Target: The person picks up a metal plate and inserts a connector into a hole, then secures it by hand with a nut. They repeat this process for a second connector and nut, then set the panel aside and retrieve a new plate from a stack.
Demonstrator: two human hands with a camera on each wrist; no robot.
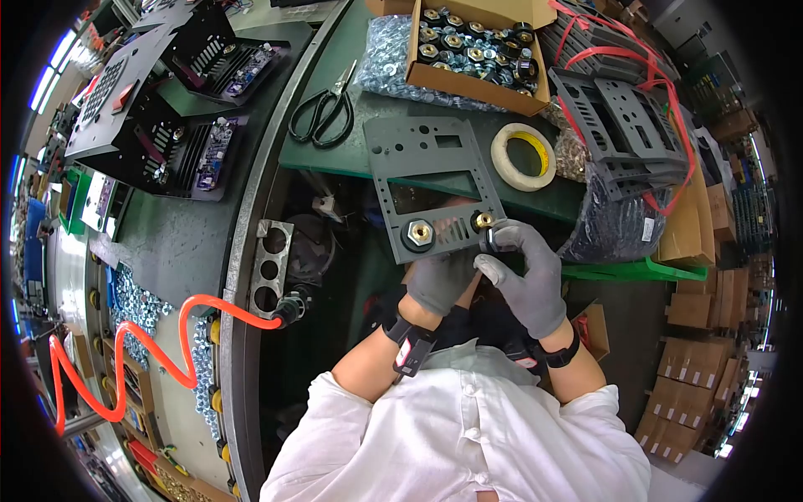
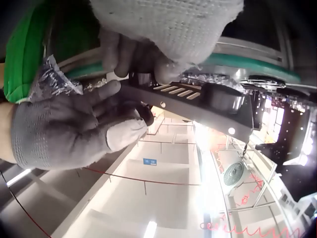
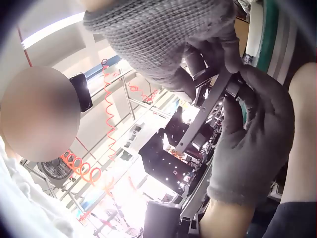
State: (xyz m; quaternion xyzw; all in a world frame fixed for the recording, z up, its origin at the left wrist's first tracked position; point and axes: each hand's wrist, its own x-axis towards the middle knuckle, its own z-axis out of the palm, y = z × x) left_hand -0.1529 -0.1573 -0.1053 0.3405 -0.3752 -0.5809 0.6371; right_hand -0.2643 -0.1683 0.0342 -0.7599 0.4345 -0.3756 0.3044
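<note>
The dark grey panel [image 1: 431, 161] is held tilted in front of the person's chest, at the near edge of the green table [image 1: 341, 156], with the tape roll [image 1: 503, 171] just beside it. It looks like thin, stiff sheet metal — probably light for its size, firm under pressure and a little slick to a gloved hand. The folded edge seems the best place to take hold; the thin bars round the cutouts look weaker. Two fittings with brass centres, one of them the left fitting [image 1: 419, 235], sit along the near end and likely make that end heavier.

The left hand [image 1: 438, 284] comes up from below, fingers curled round the near edge by the right corner. The right hand [image 1: 535, 284] is bent in from the side — its grip pinches a small black piece [image 1: 491, 241] between thumb and fingers, right at that corner.
</note>
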